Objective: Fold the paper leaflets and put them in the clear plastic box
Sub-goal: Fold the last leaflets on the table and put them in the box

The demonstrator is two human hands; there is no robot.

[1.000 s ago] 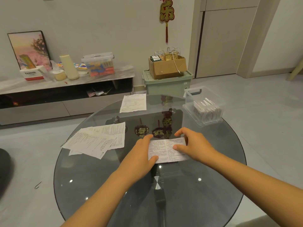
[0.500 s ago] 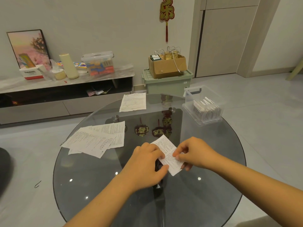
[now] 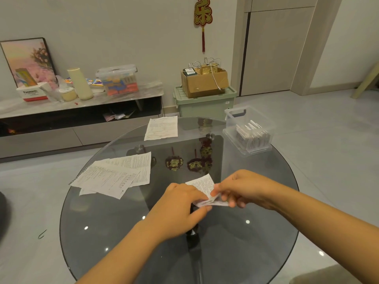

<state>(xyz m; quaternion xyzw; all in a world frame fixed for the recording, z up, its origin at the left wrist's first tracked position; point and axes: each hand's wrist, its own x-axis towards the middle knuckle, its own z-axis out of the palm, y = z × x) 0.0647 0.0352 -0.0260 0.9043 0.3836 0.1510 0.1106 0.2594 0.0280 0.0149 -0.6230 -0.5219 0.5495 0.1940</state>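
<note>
From the head view, both hands meet over the near middle of a round glass table (image 3: 114, 238). The left hand (image 3: 180, 210) has its fingers curled, pinching the near-left part of a small folded leaflet (image 3: 202, 184) between thumb and fingertips. The right hand (image 3: 244, 188) grips the same leaflet from the right, fingers bent round its near edge. The far corner of the leaflet sticks up free between the two hands; the near part is blurred, so how many folds it carries cannot be told, and it seems to be held just above the glass.

To the left of the hands lies a loose pile of flat leaflets (image 3: 114, 177), overlapping one another on the table. One more single sheet (image 3: 162, 128) lies at the far edge of the table. At the far right edge stands the clear plastic box (image 3: 235, 113), open on top, with folded leaflets (image 3: 252, 136) standing upright inside it, well apart from the hands.

Beyond the table, a green storage bin (image 3: 205, 105) on the floor carries a cardboard box (image 3: 205, 83), and a low cabinet (image 3: 61, 138) runs along the wall at the far left.
</note>
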